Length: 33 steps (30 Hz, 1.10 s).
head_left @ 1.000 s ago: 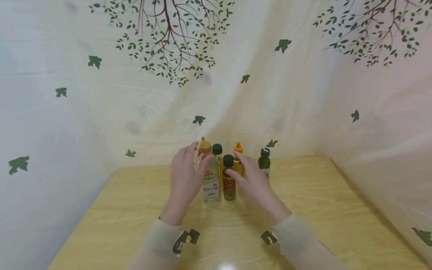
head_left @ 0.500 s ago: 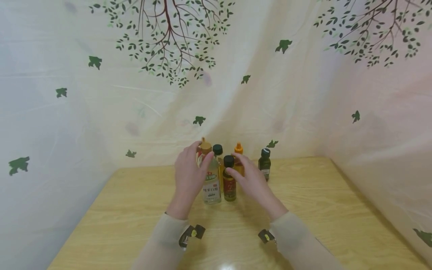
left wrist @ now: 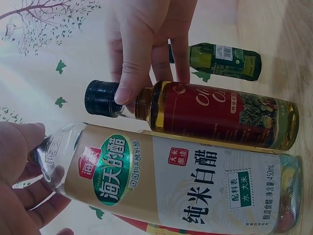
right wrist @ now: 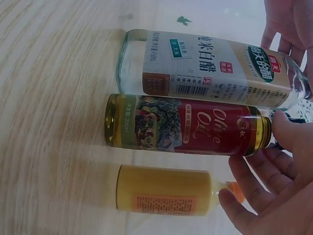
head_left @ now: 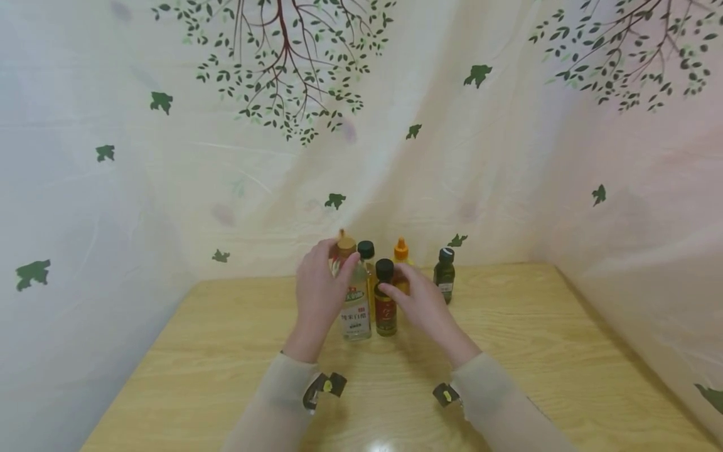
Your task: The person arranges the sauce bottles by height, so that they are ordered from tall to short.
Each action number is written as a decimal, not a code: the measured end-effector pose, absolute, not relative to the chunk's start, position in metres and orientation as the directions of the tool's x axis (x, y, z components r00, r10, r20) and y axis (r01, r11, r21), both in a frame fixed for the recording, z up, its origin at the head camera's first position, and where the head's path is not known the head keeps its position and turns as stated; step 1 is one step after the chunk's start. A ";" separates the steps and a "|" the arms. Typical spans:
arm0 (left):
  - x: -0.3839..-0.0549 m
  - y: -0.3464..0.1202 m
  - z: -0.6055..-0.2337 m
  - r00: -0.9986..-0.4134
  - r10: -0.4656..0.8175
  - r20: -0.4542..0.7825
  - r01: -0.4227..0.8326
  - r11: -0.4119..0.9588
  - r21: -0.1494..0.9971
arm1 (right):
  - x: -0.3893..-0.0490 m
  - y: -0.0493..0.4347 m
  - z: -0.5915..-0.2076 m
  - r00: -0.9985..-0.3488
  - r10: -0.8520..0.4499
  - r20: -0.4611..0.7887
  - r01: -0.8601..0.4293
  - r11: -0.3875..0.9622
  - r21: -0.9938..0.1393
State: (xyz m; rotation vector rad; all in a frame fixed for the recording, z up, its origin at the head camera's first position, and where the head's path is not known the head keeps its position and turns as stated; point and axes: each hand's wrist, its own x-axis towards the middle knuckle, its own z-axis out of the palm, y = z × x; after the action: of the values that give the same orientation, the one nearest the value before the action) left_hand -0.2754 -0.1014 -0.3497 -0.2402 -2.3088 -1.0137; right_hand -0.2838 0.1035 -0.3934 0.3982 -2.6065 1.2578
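The white rice vinegar bottle [head_left: 354, 307] is clear glass with a tan cap and a gold and white label carrying a green oval and a small red badge. Just right of it, the olive oil bottle [head_left: 385, 304] holds golden oil under a black cap, with a dark red label lettered in gold. Behind the olive oil bottle, a squeeze bottle [right wrist: 164, 197] is opaque yellow with an orange nozzle. A small dark green bottle [head_left: 444, 274] has a black cap. The desk [head_left: 553, 351] is pale wood grain. The backdrop cloth [head_left: 169, 176] is cream, printed with green leaves and brown branches.
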 end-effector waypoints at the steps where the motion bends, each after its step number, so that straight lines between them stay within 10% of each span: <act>1: -0.276 -0.101 -0.350 -0.808 -0.073 0.584 0.381 0.692 0.613 | -0.284 0.104 -0.394 -0.939 -0.147 0.312 -0.336 0.597 -0.729; 22: -0.277 -0.101 -0.351 -0.812 -0.072 0.579 0.383 0.683 0.622 | -0.288 0.104 -0.400 -0.904 -0.189 0.385 -0.410 0.640 -0.649; 33: -0.275 -0.104 -0.357 -0.717 -0.054 0.695 0.494 0.665 0.561 | -0.289 0.105 -0.399 -0.904 -0.201 0.378 -0.412 0.650 -0.638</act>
State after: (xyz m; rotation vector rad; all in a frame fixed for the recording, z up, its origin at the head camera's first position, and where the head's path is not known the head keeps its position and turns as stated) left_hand -0.2753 -0.1040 -0.3574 -0.3376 -2.1760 -1.0042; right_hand -0.2887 0.1050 -0.3991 0.4933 -2.5970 1.1042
